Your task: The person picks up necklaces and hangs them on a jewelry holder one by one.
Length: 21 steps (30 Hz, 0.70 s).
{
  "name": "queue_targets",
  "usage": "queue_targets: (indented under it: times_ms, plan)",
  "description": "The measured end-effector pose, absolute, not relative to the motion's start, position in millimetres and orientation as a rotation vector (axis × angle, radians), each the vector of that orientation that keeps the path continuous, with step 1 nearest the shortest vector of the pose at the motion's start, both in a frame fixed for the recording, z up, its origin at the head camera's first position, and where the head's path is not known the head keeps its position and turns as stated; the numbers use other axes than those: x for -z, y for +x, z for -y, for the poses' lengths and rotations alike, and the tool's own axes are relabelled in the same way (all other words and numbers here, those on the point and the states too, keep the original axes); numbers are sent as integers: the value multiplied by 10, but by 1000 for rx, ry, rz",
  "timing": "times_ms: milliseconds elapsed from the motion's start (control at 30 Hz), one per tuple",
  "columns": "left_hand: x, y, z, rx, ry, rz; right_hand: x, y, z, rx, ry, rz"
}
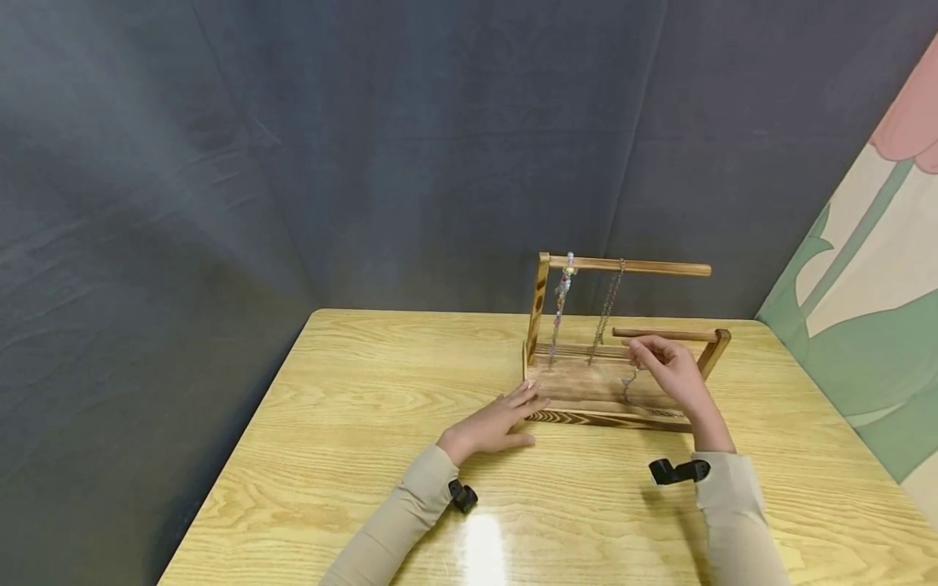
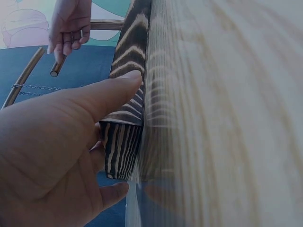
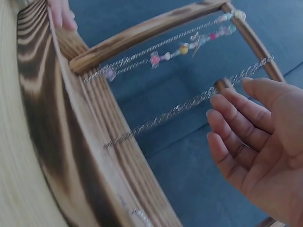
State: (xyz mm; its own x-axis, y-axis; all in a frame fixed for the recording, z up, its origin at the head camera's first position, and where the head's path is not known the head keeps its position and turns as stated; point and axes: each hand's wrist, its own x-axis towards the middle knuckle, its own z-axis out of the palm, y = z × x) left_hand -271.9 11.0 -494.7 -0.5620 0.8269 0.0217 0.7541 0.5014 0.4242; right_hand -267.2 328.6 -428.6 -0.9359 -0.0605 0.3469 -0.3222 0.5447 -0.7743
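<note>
A wooden jewelry stand (image 1: 586, 387) with a tray base stands on the table. My left hand (image 1: 497, 422) rests at its left front corner, fingers extended; in the left wrist view the thumb (image 2: 113, 92) lies by the striped front board (image 2: 130, 56). My right hand (image 1: 670, 370) is at the free end of the lower rod (image 3: 222, 85), fingers curved. Whether it pinches anything is unclear. Beneath it a thin chain (image 1: 627, 389) hangs down to the tray. From the upper rod (image 1: 659, 267) hang a colorful beaded necklace (image 1: 563, 289) and a metal chain necklace (image 1: 607, 305).
The stand occupies the back right part of the wood-grain table (image 1: 366, 391). A dark curtain (image 1: 440, 163) hangs behind it, and a floral panel (image 1: 865, 325) borders the right side. Each sleeve carries a black wrist mount (image 1: 677, 472).
</note>
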Motion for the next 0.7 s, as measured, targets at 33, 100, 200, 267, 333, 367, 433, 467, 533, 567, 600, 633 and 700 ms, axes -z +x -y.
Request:
queue_targets:
  times_ms: [33, 100, 200, 267, 333, 367, 433, 467, 533, 567, 600, 633, 700]
  plan:
    - [4949, -2722, -110, -579, 1364, -2561, 4302, -2677, -3297, -1333, 329, 2515]
    - [4949, -2723, -111, -574, 1368, -2561, 4336, -2686, -3320, -1323, 351, 2544]
    - [4944, -2729, -112, -568, 1377, -2565, 4370, -2698, -3340, -1308, 407, 2584]
    - [4938, -2733, -113, -569, 1382, -2563, 4377, -2705, -3340, -1298, 436, 2602]
    - [4938, -2740, -113, -567, 1385, -2565, 4367, -2703, -3328, -1289, 458, 2610]
    - [4937, -2744, -114, -568, 1385, -2566, 4354, -2697, -3319, -1285, 464, 2613]
    - [4941, -2749, -113, -567, 1385, -2567, 4308, -2666, -3290, -1277, 460, 2626]
    - [4944, -2752, -112, -567, 1386, -2569, 4281, -2646, -3274, -1269, 458, 2635]
    - [4948, -2751, -110, -571, 1384, -2568, 4238, -2611, -3255, -1258, 456, 2656]
    - [4950, -2748, -112, -573, 1384, -2567, 4227, -2599, -3252, -1256, 455, 2668]
    - [4952, -2746, -112, -575, 1382, -2567, 4224, -2593, -3253, -1257, 458, 2680]
    - [4955, -2744, -110, -578, 1379, -2565, 4239, -2598, -3262, -1254, 460, 2696]
    - [4954, -2735, -109, -585, 1372, -2558, 4300, -2627, -3299, -1249, 470, 2730]
